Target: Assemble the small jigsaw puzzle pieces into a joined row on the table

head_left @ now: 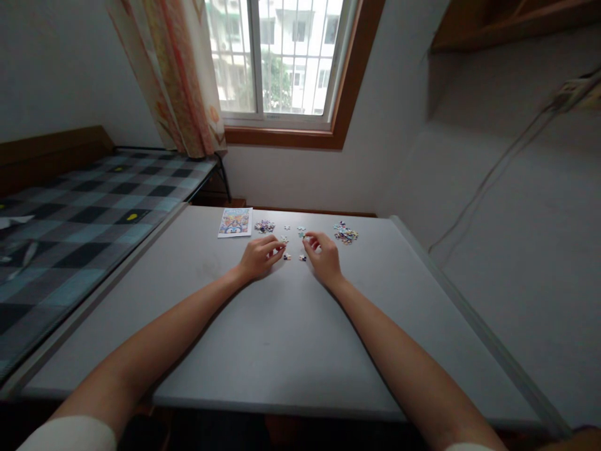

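Observation:
Small jigsaw puzzle pieces lie on the grey-white table (277,338) between my two hands. My left hand (259,257) rests on the tabletop, its fingers drawn together beside a pale puzzle piece (284,239); anything in its fingertips is too small to make out. My right hand (325,255) pinches a greenish puzzle piece (302,235) between thumb and forefinger. Nearer to me, a dark-and-light puzzle piece (287,257) and another such piece (303,258) lie apart. Farther off are a white puzzle piece (287,228) and another light piece (301,228).
One heap of puzzle pieces (265,227) sits behind my left hand, another heap (346,235) to the right. A colourful picture sheet (235,223) lies at the far left. A bed with a checked cover (154,181) adjoins the table's left side; a wall (526,250) stands right.

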The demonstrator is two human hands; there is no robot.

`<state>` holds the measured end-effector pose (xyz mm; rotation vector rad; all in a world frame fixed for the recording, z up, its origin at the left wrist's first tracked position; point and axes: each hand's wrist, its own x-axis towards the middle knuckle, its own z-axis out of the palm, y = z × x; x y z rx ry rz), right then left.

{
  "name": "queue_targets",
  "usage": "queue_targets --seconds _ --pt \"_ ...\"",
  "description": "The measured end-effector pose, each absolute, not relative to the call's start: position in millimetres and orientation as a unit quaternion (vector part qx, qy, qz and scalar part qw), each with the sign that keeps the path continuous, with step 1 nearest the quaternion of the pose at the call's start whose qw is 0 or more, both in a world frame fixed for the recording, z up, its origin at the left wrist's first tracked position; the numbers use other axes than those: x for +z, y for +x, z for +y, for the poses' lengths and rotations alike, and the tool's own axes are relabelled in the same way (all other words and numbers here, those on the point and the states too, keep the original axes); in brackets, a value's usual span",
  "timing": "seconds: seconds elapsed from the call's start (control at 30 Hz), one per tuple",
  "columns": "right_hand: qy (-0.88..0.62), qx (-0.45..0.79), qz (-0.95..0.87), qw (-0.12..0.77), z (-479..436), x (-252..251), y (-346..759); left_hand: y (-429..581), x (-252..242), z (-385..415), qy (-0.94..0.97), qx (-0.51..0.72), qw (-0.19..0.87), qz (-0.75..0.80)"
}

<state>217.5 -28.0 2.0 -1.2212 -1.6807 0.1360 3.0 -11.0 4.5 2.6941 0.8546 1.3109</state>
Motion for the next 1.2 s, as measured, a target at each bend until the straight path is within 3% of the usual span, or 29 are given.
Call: queue_targets --seconds 0.23,0.67,0.93,1.2 --pt "-0.557 0.07 -0.594 0.576 -12 4 251 3 0 -6 0.837 0.445 -0.007 0.317" --pt "-0.539 0.087 -0.596 0.588 -10 -2 249 4 -5 -5 0.841 0.417 -0.01 0.344" --pt "-0.462 0.312 -0.463 0.689 4 -15 244 5 -4 -6 0.843 0.408 -0.007 0.352" --pt "-0.459 0.346 -0.401 0.713 9 -17 251 3 -3 -7 0.844 0.402 0.001 0.356"
